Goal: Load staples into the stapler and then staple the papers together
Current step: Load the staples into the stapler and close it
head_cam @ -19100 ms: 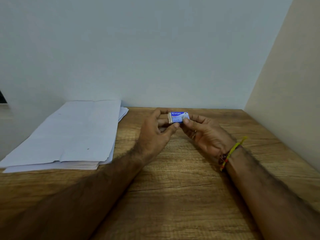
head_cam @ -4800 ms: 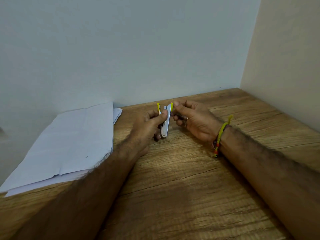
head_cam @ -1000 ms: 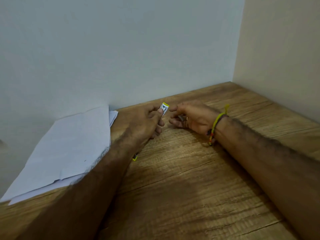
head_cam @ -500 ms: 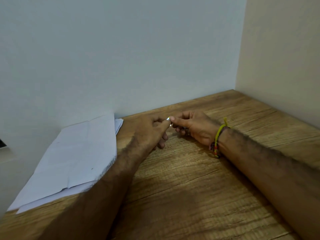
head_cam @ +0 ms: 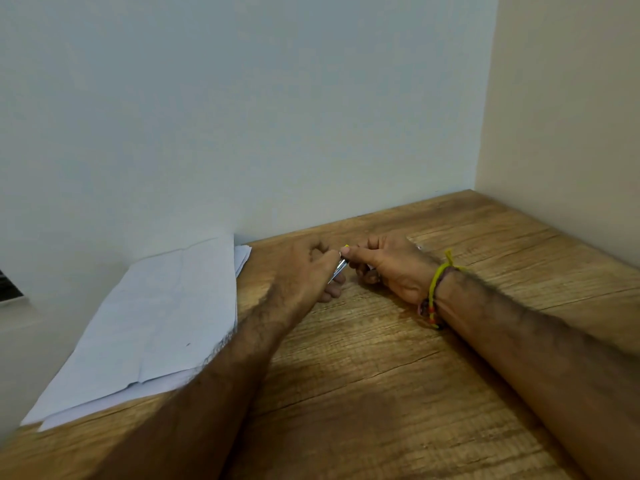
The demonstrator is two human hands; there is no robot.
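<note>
A small silver stapler [head_cam: 340,266] with yellow ends is held between both hands over the far middle of the wooden table [head_cam: 398,375]. My left hand [head_cam: 308,271] grips its lower part with curled fingers. My right hand [head_cam: 384,268] pinches the yellow top end between thumb and forefinger; most of the stapler is hidden by the fingers. A stack of white papers [head_cam: 152,320] lies flat at the left, against the wall. I cannot see the staple box.
The table sits in a corner, with a pale wall [head_cam: 242,116] behind and a beige side wall [head_cam: 571,116] at the right. A yellow thread bracelet [head_cam: 437,289] is on my right wrist. Bare wood stretches in front of the hands.
The hands have stayed together on the stapler, the right thumb and forefinger still pinching its top end. The view has tilted slightly; the papers have not moved.
</note>
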